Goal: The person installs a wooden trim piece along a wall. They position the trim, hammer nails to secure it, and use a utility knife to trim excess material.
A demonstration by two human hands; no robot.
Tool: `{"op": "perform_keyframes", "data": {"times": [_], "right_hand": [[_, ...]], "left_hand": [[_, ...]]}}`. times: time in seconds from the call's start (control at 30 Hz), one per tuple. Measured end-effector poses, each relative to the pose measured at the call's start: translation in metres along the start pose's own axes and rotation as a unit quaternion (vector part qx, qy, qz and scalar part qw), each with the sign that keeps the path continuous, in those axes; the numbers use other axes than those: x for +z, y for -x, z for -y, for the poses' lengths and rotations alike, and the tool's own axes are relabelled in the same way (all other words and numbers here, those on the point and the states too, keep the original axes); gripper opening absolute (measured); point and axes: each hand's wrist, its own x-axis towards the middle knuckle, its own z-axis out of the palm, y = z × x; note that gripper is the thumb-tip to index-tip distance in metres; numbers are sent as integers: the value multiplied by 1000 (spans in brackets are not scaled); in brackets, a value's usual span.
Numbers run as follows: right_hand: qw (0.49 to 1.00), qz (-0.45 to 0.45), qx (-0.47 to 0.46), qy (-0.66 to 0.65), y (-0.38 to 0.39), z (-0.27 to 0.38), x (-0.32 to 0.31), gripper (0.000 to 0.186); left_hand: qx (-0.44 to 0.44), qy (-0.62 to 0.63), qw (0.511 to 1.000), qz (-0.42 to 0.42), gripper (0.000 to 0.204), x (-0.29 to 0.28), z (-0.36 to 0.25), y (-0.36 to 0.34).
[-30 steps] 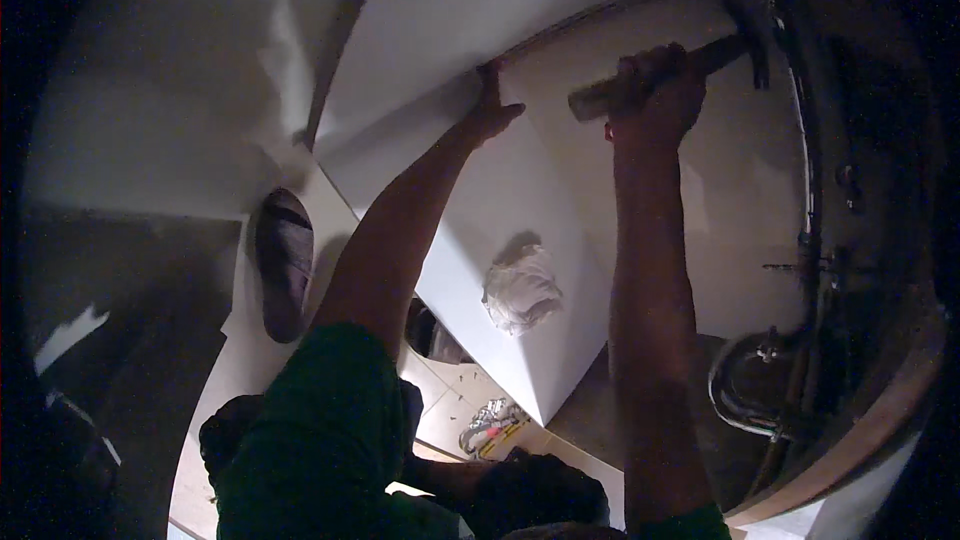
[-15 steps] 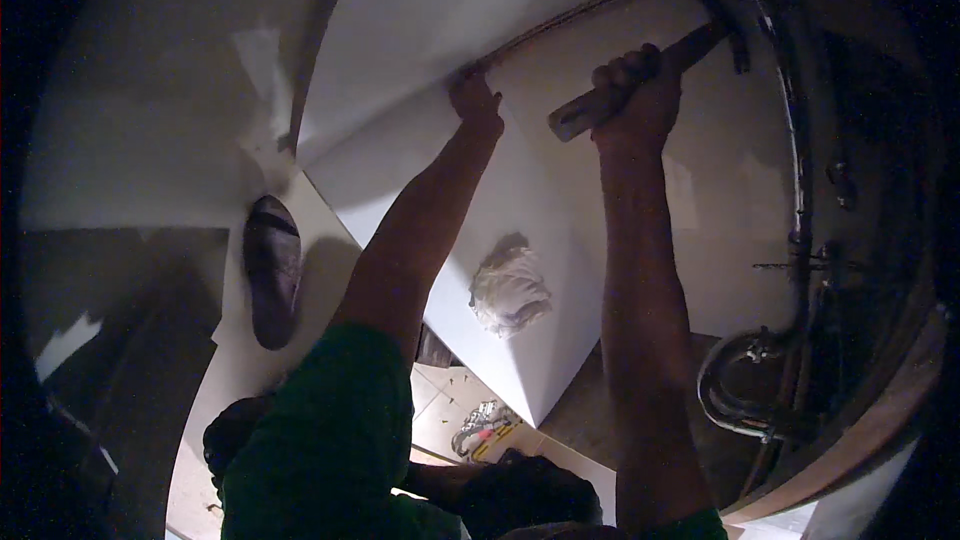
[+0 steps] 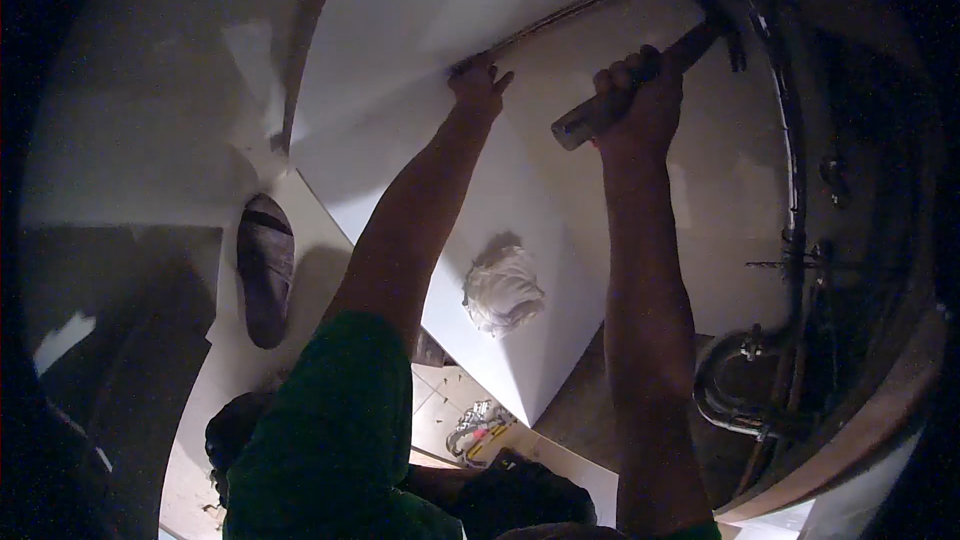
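Observation:
My right hand (image 3: 640, 100) is wrapped around the handle of a claw hammer (image 3: 690, 45), raised at the upper right with its head up by the pipe. My left hand (image 3: 478, 90) reaches to the far edge of a white panel (image 3: 400, 70), where the panel meets a pale surface along a dark seam (image 3: 570, 15). Its fingertips are drawn together at that seam and one finger sticks out to the right. Shadow hides what, if anything, sits between them.
A crumpled white cloth or bag (image 3: 503, 287) lies between my forearms. On the right run a metal pipe (image 3: 785, 110) and a curved drain trap (image 3: 715, 390). A dark shoe (image 3: 266, 275) is at the left; tools (image 3: 482, 430) lie on the tiled floor below.
My left hand has shifted slightly at the seam, its finger now sticking out more to the right. The hammer is still raised and has barely moved. The whole view has shifted slightly.

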Motion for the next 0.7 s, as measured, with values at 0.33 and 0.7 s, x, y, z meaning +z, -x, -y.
{"op": "perform_keyframes", "data": {"times": [0.33,0.7], "right_hand": [[999,23,14,-34,-3,-2,-9,24],[1000,23,12,-14,-3,2,-27,32]], "left_hand": [[271,-403,871,75,15,-6,27,-9],[-30,85,995,47,31,31,35,13]]}}
